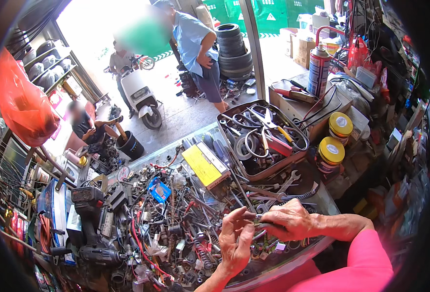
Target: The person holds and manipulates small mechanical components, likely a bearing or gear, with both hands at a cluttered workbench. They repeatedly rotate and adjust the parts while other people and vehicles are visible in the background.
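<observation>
Above the near right part of the cluttered bench, both my hands meet at a small shiny metal part. My left hand has its fingers bent and its fingertips closed on one end of the part. My right hand comes in from the right, its fingers curled around the other end. The fingers cover most of the part, so its exact kind is hidden. Below my hands lie many loose bolts, springs and fittings. A wrench rests just beyond my right hand.
A tool case full of pliers and scissors stands at the back right, beside yellow-lidded cans. A yellow box lies mid-bench; a cordless drill sits left. Beyond are a standing person, a seated person and a white scooter.
</observation>
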Demonstrator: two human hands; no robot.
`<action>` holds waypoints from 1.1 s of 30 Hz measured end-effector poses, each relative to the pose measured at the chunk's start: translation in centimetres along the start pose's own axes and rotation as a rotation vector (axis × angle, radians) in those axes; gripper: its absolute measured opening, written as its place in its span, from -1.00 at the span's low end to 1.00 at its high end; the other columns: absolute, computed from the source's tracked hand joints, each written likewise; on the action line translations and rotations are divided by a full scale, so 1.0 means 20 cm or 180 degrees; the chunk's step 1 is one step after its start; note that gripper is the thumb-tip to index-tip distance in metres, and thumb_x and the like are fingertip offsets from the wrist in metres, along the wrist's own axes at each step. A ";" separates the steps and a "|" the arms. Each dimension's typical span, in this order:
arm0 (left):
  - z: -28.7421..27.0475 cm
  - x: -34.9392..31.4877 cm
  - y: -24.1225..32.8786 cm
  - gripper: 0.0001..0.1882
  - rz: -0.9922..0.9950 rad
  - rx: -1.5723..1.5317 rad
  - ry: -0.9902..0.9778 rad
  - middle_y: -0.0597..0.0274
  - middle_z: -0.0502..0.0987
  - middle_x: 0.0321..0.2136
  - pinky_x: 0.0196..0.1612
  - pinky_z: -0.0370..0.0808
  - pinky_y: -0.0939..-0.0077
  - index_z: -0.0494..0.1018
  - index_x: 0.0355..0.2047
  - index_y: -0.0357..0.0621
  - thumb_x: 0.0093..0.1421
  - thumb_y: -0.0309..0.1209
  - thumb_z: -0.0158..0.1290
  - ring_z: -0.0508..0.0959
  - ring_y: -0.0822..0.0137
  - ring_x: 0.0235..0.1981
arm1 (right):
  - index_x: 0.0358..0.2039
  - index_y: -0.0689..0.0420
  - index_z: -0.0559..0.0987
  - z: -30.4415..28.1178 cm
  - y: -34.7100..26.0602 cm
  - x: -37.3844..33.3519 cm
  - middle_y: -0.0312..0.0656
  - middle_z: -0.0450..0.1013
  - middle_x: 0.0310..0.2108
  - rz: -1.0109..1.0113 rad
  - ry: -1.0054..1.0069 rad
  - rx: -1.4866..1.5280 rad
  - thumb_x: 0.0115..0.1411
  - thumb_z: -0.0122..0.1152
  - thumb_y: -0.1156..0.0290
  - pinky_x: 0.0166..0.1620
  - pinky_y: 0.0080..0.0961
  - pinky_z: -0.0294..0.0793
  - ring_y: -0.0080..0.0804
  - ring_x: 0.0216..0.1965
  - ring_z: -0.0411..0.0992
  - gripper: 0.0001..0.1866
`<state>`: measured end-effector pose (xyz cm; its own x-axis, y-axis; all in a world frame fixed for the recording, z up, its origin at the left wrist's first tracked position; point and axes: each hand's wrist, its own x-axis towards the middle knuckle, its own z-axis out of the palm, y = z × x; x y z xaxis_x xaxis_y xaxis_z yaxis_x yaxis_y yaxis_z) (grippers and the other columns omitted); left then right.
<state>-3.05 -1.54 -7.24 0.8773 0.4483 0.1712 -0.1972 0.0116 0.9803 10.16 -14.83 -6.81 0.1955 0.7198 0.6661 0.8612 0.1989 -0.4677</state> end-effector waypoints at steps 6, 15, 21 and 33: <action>0.01 -0.01 -0.01 -0.65 -0.0055 0.0143 0.0083 0.24 0.49 -0.37 -0.45 0.43 0.68 0.27 0.05 -0.24 0.26 -0.52 -0.01 0.48 0.55 -0.45 | -0.26 0.16 0.51 0.00 0.02 -0.01 -0.25 0.38 -0.61 0.0069 -0.0066 -0.0086 0.05 0.29 0.40 -0.70 -0.44 0.29 -0.32 -0.71 0.37 -0.76; 0.05 0.01 0.01 -0.70 -0.0025 -0.0162 0.0388 0.32 0.47 -0.45 -0.49 0.38 0.72 0.31 0.01 -0.25 0.29 -0.46 -0.01 0.43 0.60 -0.52 | -0.29 0.16 0.51 0.01 0.02 -0.02 -0.25 0.37 -0.62 0.0055 -0.0003 -0.0055 0.05 0.30 0.40 -0.70 -0.45 0.28 -0.32 -0.72 0.36 -0.78; 0.02 -0.01 -0.01 -0.70 -0.0151 0.0225 0.0306 0.33 0.47 -0.45 -0.48 0.36 0.74 0.31 0.00 -0.24 0.28 -0.46 0.00 0.41 0.62 -0.52 | -0.26 0.16 0.52 0.00 0.01 -0.01 -0.25 0.38 -0.66 0.0058 -0.0102 -0.0005 -0.02 0.32 0.47 -0.69 -0.44 0.26 -0.34 -0.73 0.35 -0.73; 0.02 -0.01 -0.05 -0.64 0.0313 0.0016 0.0299 0.16 0.46 -0.25 -0.32 0.53 0.60 0.28 0.04 -0.25 0.23 -0.56 0.00 0.53 0.46 -0.32 | -0.32 0.21 0.51 -0.02 0.02 0.01 -0.18 0.45 -0.61 0.0198 0.0047 -0.0016 -0.02 0.32 0.50 -0.65 -0.47 0.34 -0.30 -0.69 0.42 -0.77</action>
<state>-2.85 -1.99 -8.14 0.8091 0.5286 0.2567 -0.2777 -0.0410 0.9598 10.79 -14.94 -6.67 0.2556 0.7208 0.6444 0.8495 0.1507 -0.5055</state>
